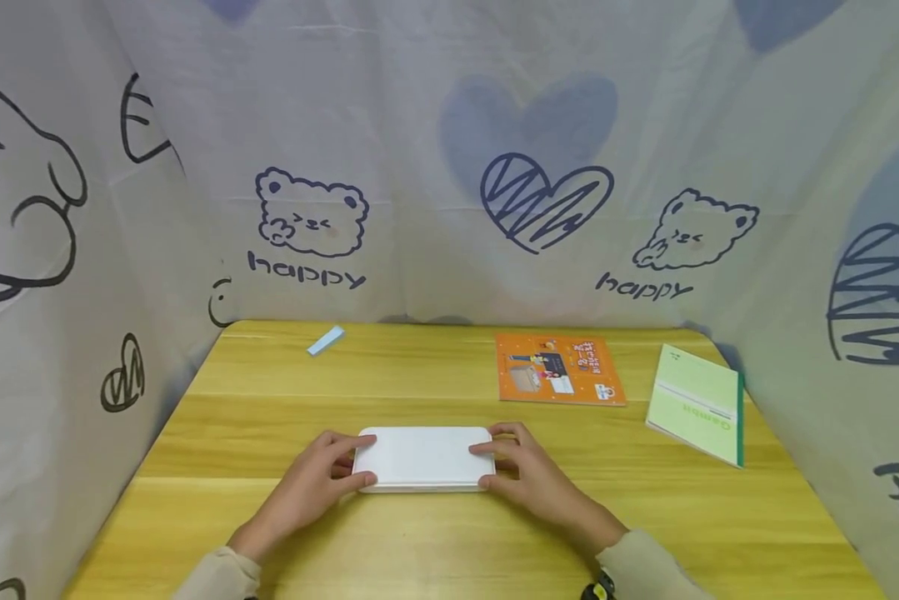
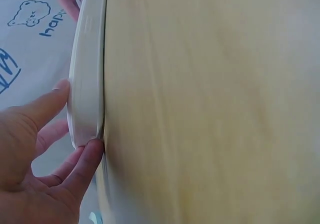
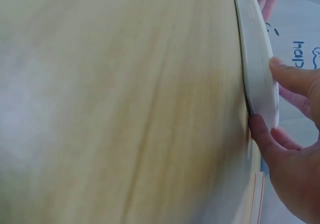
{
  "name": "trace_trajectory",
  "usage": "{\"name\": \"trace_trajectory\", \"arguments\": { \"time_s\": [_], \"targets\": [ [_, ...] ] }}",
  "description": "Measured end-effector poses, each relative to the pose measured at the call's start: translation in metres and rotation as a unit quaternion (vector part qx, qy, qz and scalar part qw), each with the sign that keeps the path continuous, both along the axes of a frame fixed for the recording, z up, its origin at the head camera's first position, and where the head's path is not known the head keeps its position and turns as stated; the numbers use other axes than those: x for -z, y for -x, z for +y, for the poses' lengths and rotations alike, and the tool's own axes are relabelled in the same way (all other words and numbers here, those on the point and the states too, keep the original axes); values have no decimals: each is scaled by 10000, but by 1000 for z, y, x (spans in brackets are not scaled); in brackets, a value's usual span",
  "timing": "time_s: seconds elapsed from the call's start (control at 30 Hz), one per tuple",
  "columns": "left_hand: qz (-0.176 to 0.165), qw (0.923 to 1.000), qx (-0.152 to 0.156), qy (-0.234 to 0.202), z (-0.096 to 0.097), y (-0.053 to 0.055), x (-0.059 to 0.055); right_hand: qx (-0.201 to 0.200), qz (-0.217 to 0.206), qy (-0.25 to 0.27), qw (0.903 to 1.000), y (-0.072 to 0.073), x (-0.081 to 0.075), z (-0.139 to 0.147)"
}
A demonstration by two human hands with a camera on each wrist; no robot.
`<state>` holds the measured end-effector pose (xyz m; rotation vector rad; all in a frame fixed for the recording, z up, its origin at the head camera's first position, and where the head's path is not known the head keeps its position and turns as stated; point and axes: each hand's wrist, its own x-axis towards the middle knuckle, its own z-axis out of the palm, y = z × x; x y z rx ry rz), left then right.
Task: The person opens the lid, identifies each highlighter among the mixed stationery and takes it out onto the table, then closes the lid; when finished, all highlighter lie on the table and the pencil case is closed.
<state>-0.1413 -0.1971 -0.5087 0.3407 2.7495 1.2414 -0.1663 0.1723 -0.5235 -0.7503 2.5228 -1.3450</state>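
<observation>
A flat white oblong case (image 1: 422, 457) with rounded corners lies crosswise near the middle of the wooden table. My left hand (image 1: 317, 471) grips its left end, thumb at the near corner and a finger over the top. At the opposite end my right hand (image 1: 531, 475) holds it the same way, fingertips on the top and thumb at the near corner. In the left wrist view, the fingers (image 2: 87, 164) press the end of the case (image 2: 89, 69) low by the tabletop. The right wrist view shows the fingers (image 3: 262, 131) likewise at the other end of the case (image 3: 257, 59).
Toward the back left of the table (image 1: 269, 417) lies a small light-blue strip (image 1: 326, 340). An orange picture booklet (image 1: 557, 369) is at the back right, with a pale green notebook (image 1: 696, 404) beside it. Printed white curtains (image 1: 419, 167) surround the table's back and sides.
</observation>
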Motion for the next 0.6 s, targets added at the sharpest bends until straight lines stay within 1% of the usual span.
{"name": "trace_trajectory", "arguments": {
  "time_s": [0.07, 0.13, 0.2, 0.23, 0.3, 0.37, 0.43, 0.47, 0.53, 0.6],
  "targets": [
    [-51, 9999, 31, 81, 0, 1, -3, 33, -31, -40, 10000, -1, -1, 1],
    [-43, 9996, 45, 266, 0, 3, -7, 109, 5, -188, 9998, 0, -3, 0],
    [26, 9987, 161, 488, -1, 6, -11, 156, 100, -413, 9990, 2, -7, -3],
    [91, 9977, 276, 608, -2, 8, -12, 148, 154, -553, 9982, 3, -9, -4],
    [199, 9946, 610, 820, -3, 13, -15, 27, 319, -863, 9958, 7, -14, -9],
    [260, 9896, 1067, 933, -4, 18, -16, -233, 462, -1143, 9921, 12, -18, -15],
    [254, 9833, 1504, 991, -4, 23, -17, -533, 600, -1478, 9857, 16, -18, -21],
    [230, 9804, 1674, 1011, -4, 24, -18, -666, 690, -1626, 9820, 17, -18, -24],
    [292, 9748, 1924, 1094, -3, 27, -17, -832, 907, -1949, 9731, 18, -18, -28],
    [417, 9700, 2065, 1210, -3, 28, -16, -905, 1179, -2213, 9638, 17, -19, -30]
  ]
}}
